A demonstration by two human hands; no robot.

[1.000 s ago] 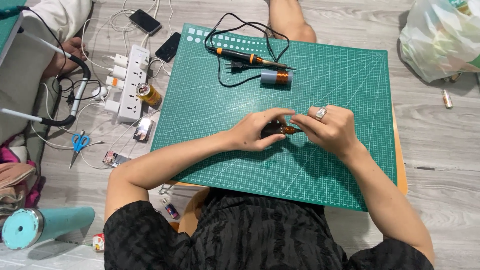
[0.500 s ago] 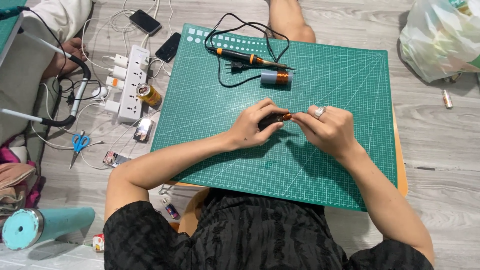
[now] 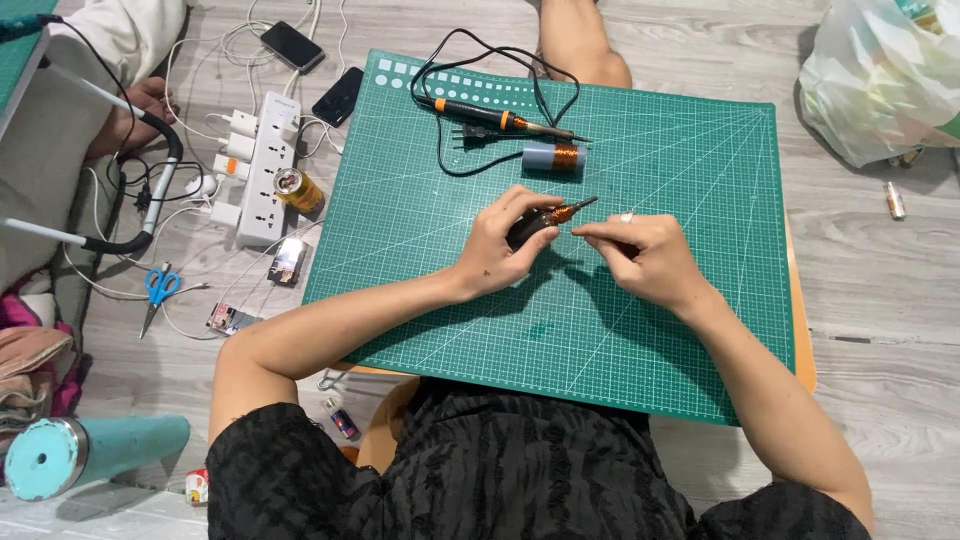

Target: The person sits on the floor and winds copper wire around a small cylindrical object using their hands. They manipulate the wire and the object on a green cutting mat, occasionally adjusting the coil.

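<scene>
My left hand [image 3: 500, 245] grips a small black tool with a copper-wound tip [image 3: 552, 215] over the green cutting mat [image 3: 420, 240]. My right hand [image 3: 640, 250] hovers just right of that tip, thumb and forefinger pinched together, likely on a thin wire too fine to make out. A ring shows on one right finger. Farther back on the mat lie a soldering iron with an orange and black handle [image 3: 490, 117] and a grey spool of copper wire [image 3: 553, 156].
A white power strip [image 3: 262, 170] with plugs and cables lies left of the mat, with two phones [image 3: 337, 96], a battery [image 3: 298, 190] and blue scissors [image 3: 157, 288]. A teal flask [image 3: 90, 452] rests bottom left. A plastic bag [image 3: 880, 80] sits top right. Another person's hand [image 3: 140, 105] is far left.
Both hands have lifted slightly and moved apart; the tool's copper tip now shows between them, angled up to the right.
</scene>
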